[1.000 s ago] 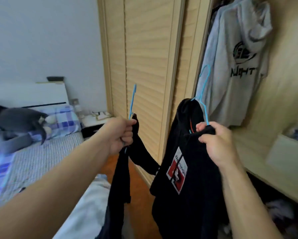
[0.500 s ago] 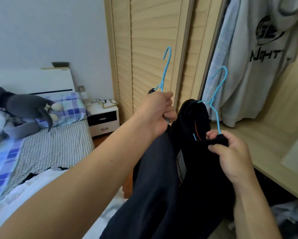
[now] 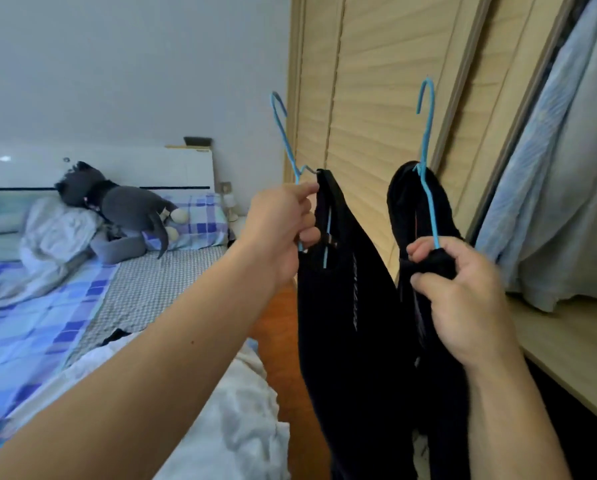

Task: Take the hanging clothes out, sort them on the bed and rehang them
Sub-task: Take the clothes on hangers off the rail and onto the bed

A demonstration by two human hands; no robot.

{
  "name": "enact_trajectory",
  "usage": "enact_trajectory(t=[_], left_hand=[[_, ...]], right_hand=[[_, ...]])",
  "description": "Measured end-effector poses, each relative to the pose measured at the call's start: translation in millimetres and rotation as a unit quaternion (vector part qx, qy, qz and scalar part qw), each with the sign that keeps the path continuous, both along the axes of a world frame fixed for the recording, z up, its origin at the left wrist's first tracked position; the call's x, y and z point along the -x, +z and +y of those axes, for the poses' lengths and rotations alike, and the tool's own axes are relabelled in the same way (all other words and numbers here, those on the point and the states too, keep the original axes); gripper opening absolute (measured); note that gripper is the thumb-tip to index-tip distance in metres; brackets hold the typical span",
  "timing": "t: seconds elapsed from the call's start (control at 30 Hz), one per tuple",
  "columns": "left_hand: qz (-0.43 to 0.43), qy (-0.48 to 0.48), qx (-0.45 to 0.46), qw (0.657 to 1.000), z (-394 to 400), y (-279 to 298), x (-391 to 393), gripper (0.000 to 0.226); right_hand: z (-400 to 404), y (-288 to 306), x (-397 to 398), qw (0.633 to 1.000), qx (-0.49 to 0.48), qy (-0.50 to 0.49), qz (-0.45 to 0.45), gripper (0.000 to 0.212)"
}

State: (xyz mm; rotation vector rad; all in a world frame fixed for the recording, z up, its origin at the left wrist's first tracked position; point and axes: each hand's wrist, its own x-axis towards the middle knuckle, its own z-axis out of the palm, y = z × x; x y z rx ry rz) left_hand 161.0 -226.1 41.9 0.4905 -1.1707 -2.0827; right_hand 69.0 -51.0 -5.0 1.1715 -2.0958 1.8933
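A: What have the hands got hold of?

B: The left hand is curled round the neck of a blue wire hanger, with a black garment hanging from it. The right hand pinches a bunched fold of a second black garment together with its own blue hanger. Both hooks point up, free of any rail.

A: Where does that leave things?

B: Both garments hang in front of the louvred wardrobe door, the left one at about 9 o'clock of the right. The bed lies at about 9 o'clock of the left hand, with a white garment already on its near corner. A pale blue shirt hangs in the wardrobe at 3 o'clock.

A: So which step?

B: I'd judge the taking-out step: two pieces out, not yet laid down.

A: And next?

B: Probably a swing toward 9 o'clock to lay both on the bed, keeping the hangers apart so the hooks don't tangle.
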Motion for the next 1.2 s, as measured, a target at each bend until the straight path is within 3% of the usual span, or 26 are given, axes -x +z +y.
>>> enact_trajectory(t=[0.2,0.4,0.5,0.6,0.67,0.7,0.73,0.83,0.97,1.07,1.2], left_hand=[[0.001,0.096,0.005,0.995,-101,-49,-135,0.018],[-0.105,0.216,-0.056,0.969,-238,-183,-316,0.014],[-0.313,0.271,-0.016,0.91,-326,-306,-408,0.018],[-0.56,0.141,-0.059,0.814,-385,-469,-497,0.024],[-0.656,0.062,-0.075,0.748,-390,-567,-550,0.051],[-0.673,0.028,-0.09,0.733,-372,-580,-566,0.061],[-0.65,0.009,-0.121,0.75,-345,-567,-571,0.063],[-0.512,0.016,-0.224,0.829,-285,-523,-586,0.012],[-0.408,0.082,-0.376,0.828,-241,-503,-624,0.021],[-0.421,0.098,-0.384,0.816,-250,-502,-645,0.021],[-0.418,0.109,-0.345,0.833,-295,-492,-646,0.024]], right_hand=[[-85,-8,-93,0.998,-0.054,-0.009,0.027,0.03],[-199,-73,-209,0.994,-0.109,0.005,0.006,0.033],[-275,-135,-264,0.988,-0.154,0.016,-0.015,0.039],[-336,-199,-308,0.972,-0.218,0.032,-0.074,0.043],[-357,-228,-335,0.955,-0.263,0.053,-0.123,0.039],[-363,-236,-347,0.95,-0.275,0.062,-0.132,0.038],[-366,-239,-359,0.948,-0.28,0.069,-0.133,0.038],[-377,-224,-383,0.954,-0.267,0.089,-0.107,0.041],[-401,-177,-407,0.965,-0.232,0.085,-0.089,0.04],[-437,-169,-443,0.956,-0.255,0.135,-0.046,0.034],[-506,-257,-522,0.888,-0.392,0.199,0.134,0.012]])
